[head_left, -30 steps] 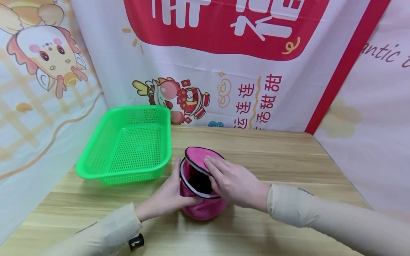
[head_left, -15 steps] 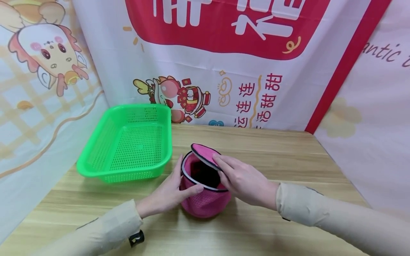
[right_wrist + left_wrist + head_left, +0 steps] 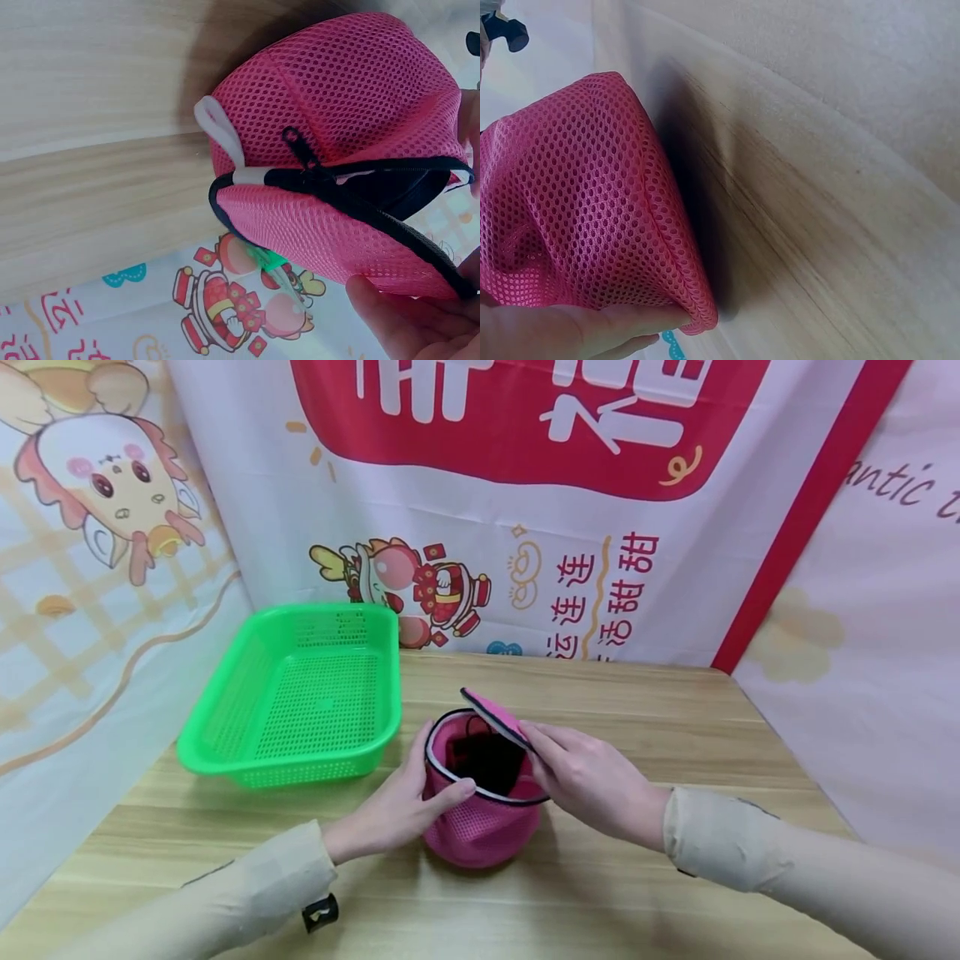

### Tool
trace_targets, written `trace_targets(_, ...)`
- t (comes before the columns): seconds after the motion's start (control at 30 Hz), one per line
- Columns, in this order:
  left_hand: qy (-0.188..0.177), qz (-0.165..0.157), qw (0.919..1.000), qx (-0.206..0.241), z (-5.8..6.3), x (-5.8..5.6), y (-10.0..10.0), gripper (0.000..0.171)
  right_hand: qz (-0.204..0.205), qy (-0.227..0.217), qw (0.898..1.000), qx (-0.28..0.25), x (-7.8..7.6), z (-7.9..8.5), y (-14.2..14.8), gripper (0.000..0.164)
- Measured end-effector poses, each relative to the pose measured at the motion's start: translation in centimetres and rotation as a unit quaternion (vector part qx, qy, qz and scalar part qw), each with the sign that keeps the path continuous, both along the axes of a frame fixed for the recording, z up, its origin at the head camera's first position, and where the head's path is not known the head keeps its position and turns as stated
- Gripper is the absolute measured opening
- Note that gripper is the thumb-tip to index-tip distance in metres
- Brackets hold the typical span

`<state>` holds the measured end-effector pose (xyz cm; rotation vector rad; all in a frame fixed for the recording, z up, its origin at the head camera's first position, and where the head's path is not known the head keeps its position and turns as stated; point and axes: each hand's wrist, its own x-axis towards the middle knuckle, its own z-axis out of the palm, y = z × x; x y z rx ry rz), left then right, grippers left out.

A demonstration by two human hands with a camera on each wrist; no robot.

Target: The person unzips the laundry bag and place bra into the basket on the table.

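Note:
A round pink mesh laundry bag [image 3: 480, 835] stands on the table with its lid [image 3: 501, 717] partly raised. Something black [image 3: 487, 764] lies inside, its kind unclear. My left hand [image 3: 397, 806] grips the bag's left side just below the rim, thumb in front. With my right hand [image 3: 596, 781] I pinch the lid's edge and hold it tilted up towards the right. In the right wrist view, a black zip slider [image 3: 300, 150] and a white loop [image 3: 217, 127] sit where lid and body meet.
A green plastic basket [image 3: 288, 770] stands at the back left, close to my left hand. The wooden table [image 3: 637, 718] ends at a printed cloth [image 3: 660, 610] behind, with more cloths at both sides.
My right hand has drawn the lid to the right and tilted it more steeply, so more of the black thing inside shows. My left hand stays on the bag's side.

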<state>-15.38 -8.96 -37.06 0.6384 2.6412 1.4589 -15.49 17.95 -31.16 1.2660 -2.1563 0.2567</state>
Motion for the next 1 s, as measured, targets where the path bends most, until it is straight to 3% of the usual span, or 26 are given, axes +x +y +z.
trace_targets(0.2,-0.011,0.016,0.9998,-0.007,-0.5,0.0,0.3,0.103,-0.016,-0.046,0.999,-0.008,0.3,0.2,0.4,0.046)
trace_targets(0.33,-0.029,0.023,0.9993,0.008,-0.8,0.3,0.6,0.094,-0.025,-0.074,0.997,-0.008,0.4,0.2,0.6,0.046)
trace_targets(0.63,-0.015,-0.01,0.9969,0.077,0.1,0.5,1.8,0.072,-0.033,-0.087,0.995,-0.047,0.4,0.7,1.2,0.042)
trace_targets(0.9,-0.024,-0.024,0.9953,0.091,0.0,0.7,1.7,0.072,-0.051,-0.113,0.989,-0.083,-0.1,1.4,1.9,0.046)
trace_targets(1.0,-0.027,-0.018,0.9968,0.073,0.0,0.8,1.4,0.082,-0.066,-0.114,0.986,-0.103,-0.4,1.6,2.3,0.046)
